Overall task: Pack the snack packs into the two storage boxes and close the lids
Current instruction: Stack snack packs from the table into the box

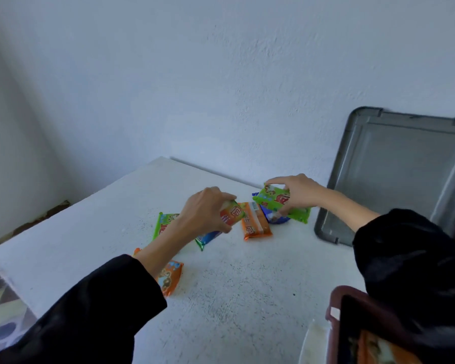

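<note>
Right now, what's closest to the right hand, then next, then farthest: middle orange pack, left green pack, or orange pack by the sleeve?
From the right hand:
1. Flat orange snack pack, in the middle.
2. Green snack pack, far left.
3. Orange snack pack, near left, beside the black sleeve.

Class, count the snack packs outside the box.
7: green pack in right hand, dark-blue pack under it, orange pack mid-table, red-green pack in left hand, light-blue pack beneath, leftmost green pack behind that hand, near orange pack under forearm. Others may hide.
</note>
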Motion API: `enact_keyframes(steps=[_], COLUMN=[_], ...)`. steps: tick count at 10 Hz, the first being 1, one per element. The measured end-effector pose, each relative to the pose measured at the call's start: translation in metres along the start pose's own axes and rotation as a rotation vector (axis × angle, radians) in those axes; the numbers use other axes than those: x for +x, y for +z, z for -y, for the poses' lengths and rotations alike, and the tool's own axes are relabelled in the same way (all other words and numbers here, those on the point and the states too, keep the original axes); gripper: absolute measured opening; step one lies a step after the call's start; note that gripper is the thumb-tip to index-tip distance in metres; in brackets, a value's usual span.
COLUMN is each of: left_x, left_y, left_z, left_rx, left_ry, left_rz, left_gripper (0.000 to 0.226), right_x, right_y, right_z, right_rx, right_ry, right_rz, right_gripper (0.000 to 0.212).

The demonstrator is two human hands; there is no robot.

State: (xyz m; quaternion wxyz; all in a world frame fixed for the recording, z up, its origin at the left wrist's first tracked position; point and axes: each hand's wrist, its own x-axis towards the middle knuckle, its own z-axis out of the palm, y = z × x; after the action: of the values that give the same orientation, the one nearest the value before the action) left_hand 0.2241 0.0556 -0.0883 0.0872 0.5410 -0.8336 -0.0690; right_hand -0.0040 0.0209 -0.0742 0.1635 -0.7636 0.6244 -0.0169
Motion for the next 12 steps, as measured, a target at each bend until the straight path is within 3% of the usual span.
enact_keyframes(steps=[3, 5, 7, 10, 12], left_x=[-0.021, -0.076, -0.111, -0.145, -0.149], left_y=[-0.057, -0.059, -0.027, 0.023, 0.047], left_z=[-0.116, -0.18, -0.229, -0.254, -0.253], left_rx=[-0.035, -0.03, 0.125, 0.322, 0.39], left_ry=[0.474, 0.757, 0.981, 1.056, 1.072], left_rz=[0.141, 0.271, 0.389, 0.518, 0.487], left_gripper=[0.07, 0.071, 0.068, 0.068, 0.075], right_x=[-0.179, -0.292, -0.358, -0.398, -0.402], right_y=[-0.064, -0.042, 0.003, 0.061, 0.079], right_z=[-0.015, -0.023, -0.042, -0.051, -0.035], right_rx=[-0.066, -0.073, -0.121, -0.152, -0.333], right_ry=[0.054, 0.092, 0.131, 0.018, 0.085], right_rz=[-0.043, -0.005, 0.055, 0.149, 0.195], right_gripper=[0.082, 0.092, 0.095, 0.085, 0.078])
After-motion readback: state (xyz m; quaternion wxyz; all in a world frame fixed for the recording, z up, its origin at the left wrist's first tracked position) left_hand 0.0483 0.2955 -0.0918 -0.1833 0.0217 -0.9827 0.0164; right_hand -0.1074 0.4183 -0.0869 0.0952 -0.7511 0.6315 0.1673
